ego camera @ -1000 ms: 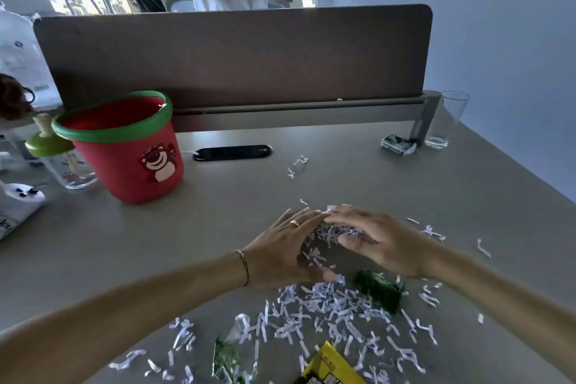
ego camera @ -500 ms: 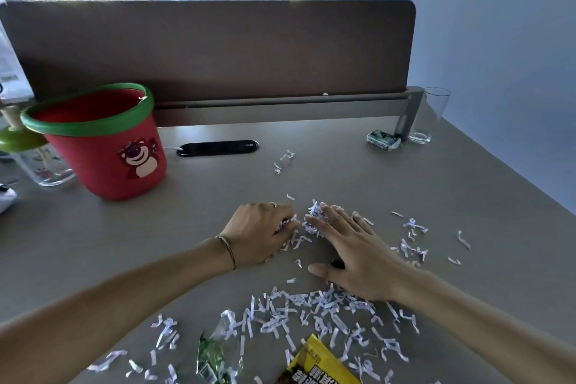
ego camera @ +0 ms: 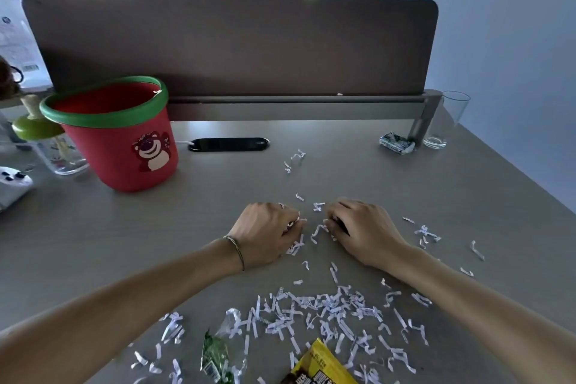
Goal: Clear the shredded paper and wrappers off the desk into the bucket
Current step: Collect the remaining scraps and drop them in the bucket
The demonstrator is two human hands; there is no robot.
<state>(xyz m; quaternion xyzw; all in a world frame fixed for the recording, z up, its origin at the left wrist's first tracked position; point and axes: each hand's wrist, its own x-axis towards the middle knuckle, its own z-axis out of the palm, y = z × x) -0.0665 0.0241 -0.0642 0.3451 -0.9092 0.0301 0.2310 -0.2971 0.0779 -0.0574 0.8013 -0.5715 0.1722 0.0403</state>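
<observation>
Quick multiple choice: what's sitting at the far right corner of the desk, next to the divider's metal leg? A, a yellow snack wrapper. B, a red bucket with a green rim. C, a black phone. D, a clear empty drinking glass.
D: the clear glass stands empty by the divider's metal leg at the desk's far right corner, while the red bucket is far left and the yellow wrapper lies at the near edge.

left hand [ego camera: 268,232] and right hand [ego camera: 358,229] curled around shredded paper [ego camera: 314,312], red bucket [ego camera: 121,140] far left on desk [ego camera: 405,193]
</observation>
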